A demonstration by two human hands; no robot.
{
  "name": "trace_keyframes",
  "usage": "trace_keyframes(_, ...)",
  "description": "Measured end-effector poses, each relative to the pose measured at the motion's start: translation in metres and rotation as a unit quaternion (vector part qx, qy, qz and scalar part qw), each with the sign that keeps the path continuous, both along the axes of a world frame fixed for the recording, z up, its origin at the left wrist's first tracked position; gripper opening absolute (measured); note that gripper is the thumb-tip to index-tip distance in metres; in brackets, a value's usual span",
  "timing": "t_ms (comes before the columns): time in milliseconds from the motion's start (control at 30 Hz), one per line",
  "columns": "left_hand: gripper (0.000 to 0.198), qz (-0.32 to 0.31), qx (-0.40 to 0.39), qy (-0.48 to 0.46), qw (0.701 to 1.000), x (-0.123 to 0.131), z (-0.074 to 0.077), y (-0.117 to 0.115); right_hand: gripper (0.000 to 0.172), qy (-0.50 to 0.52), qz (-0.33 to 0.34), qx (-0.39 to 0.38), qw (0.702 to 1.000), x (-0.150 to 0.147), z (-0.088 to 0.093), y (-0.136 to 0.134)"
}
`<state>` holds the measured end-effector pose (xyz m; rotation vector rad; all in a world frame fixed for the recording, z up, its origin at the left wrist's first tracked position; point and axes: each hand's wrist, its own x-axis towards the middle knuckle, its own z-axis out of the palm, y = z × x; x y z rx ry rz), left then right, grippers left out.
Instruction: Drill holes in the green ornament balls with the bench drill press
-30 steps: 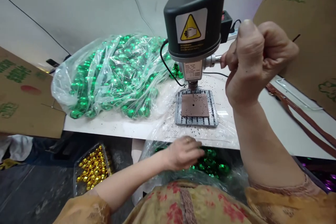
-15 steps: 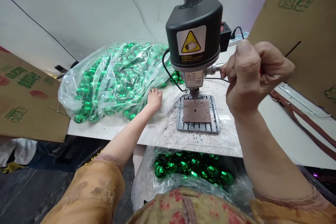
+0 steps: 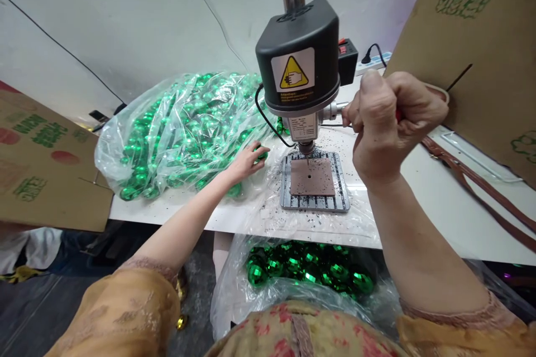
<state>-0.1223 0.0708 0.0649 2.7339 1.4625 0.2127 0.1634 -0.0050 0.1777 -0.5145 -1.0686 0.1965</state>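
My left hand point(image 3: 250, 160) is at the near right side of a clear plastic bag of green mirrored balls point(image 3: 184, 122), its fingers closed around one shiny green ball point(image 3: 261, 156). My right hand point(image 3: 389, 122) is wrapped round the feed handle point(image 3: 398, 116) of a small black drill press point(image 3: 298, 56); a bit of red shows between the fingers. Below the chuck point(image 3: 307, 146), a brown square plate point(image 3: 318, 184) with a dark hole lies on the grooved metal base point(image 3: 341, 203), among dark shavings. The drill bit hangs above the plate.
A second plastic bag of green balls point(image 3: 310, 268) sits below the table's front edge. Cardboard boxes stand at the left point(image 3: 46, 162) and right point(image 3: 481, 56). A brown strap point(image 3: 464, 178) lies on the white table at right, and a power strip point(image 3: 372, 62) behind.
My left hand has lifted from the bag's edge and moved slightly right, now with a green ball in its fingers. My right hand stays on the handle; the view has shifted slightly.
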Motion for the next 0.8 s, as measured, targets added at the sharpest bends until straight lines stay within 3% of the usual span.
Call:
trace_keyframes(133,0.048,-0.059,-0.069,-0.160,0.983,0.002,-0.012,-0.012,0.054,0.017,0.017,0.017,1.000,-0.001,-0.001,0.001)
trace_keyframes(267,0.053,-0.030,-0.077,-0.203,0.976,0.001,-0.023,-0.016,0.054,0.010,0.010,-0.010,1.000,0.000,-0.001,-0.001)
trace_keyframes(367,0.050,-0.006,-0.040,-0.181,0.983,0.000,-0.024,-0.019,0.056,0.003,0.006,-0.008,1.000,0.000,-0.001,-0.001)
trace_keyframes(500,0.044,-0.002,0.076,-0.161,0.984,0.005,-0.020,-0.036,0.055,0.009,0.006,0.024,1.000,-0.001,0.000,0.000)
trace_keyframes(600,0.041,-0.005,0.115,-0.232,0.966,0.016,-0.015,-0.053,0.057,0.008,0.000,0.010,1.000,-0.001,0.001,-0.002)
trace_keyframes(700,0.049,0.039,0.034,-0.402,0.914,0.034,-0.013,-0.064,0.059,0.002,-0.012,-0.015,1.000,-0.001,0.001,-0.003)
trace_keyframes(800,0.057,0.087,-0.159,-0.563,0.806,0.054,-0.017,-0.068,0.060,0.000,-0.011,-0.016,1.000,-0.001,0.000,-0.003)
